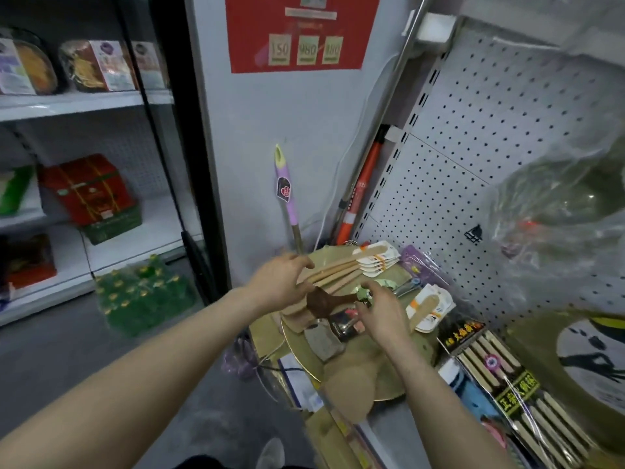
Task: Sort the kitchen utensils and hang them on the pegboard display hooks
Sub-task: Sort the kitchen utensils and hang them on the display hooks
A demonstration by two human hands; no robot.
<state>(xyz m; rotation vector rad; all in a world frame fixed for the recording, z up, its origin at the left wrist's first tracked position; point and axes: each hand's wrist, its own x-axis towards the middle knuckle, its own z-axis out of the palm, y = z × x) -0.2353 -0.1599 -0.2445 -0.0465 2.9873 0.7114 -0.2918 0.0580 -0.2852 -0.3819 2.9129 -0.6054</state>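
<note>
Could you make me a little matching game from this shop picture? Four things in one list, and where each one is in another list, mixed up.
Things:
1. wooden spatulas
2. chopstick pack
3. purple-handled tool
4. green bottles

Places:
A. on the floor beside the shelves
B. leaning against the grey wall
C. gripped in the left hand
D. lying at the lower right, below the pegboard

Pairs: 1-C, 2-D, 3-B, 4-A.
</note>
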